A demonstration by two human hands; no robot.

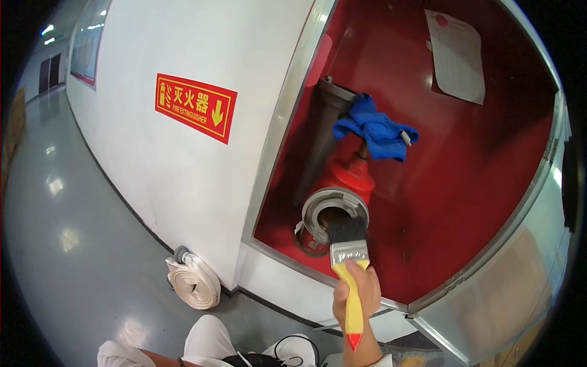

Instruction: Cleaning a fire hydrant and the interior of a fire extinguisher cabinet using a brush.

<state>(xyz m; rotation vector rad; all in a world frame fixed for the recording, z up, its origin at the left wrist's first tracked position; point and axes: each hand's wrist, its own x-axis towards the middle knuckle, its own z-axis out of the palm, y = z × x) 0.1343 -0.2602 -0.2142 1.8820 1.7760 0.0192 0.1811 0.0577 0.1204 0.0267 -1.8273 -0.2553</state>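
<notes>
My right hand (pixel 360 293) is closed round the yellow handle of a paintbrush (pixel 349 252) with a metal ferrule. The dark bristles touch the lower right of the metal coupling ring (pixel 335 202) on a red hydrant valve (pixel 351 176), partly covering its opening. A blue cloth (pixel 378 130) is draped over the top of the valve. Below the ring hangs a round cap (pixel 314 245), partly hidden. My left hand is out of view; only the left forearm and sleeve show at the bottom edge.
A rolled white fire hose (pixel 195 282) with a coupling rests on the grey floor by the wall. Behind the valve stands a dark nozzle (pixel 321 133). The red cabinet has a metal frame (pixel 275 151), an open door (pixel 504 293) at right and a paper sheet (pixel 456 57) on its back.
</notes>
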